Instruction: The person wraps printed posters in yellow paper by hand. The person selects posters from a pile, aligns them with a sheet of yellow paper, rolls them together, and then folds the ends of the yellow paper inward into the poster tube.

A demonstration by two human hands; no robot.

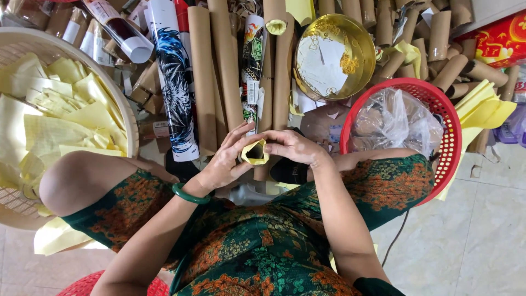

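Centrally, your left hand [224,164] and right hand [293,147] meet at the near end of a brown cardboard tube [265,118], fingers pinched together on a piece of yellow paper [255,153] tucked into its mouth. The step in hand appears to be lining or capping the tube's end; finishing it would call for pressing the paper's edge evenly round the rim without tearing it. To your left, a pale woven basket [127,112] holds loose yellow sheets [60,109]. To your right, a red plastic basket [450,137] holds a crumpled clear plastic bag [394,118] (contents unclear). A gold bowl [361,52] beyond carries white paper scraps. More bare tubes [438,38], plus printed ones, lie on the floor ahead.
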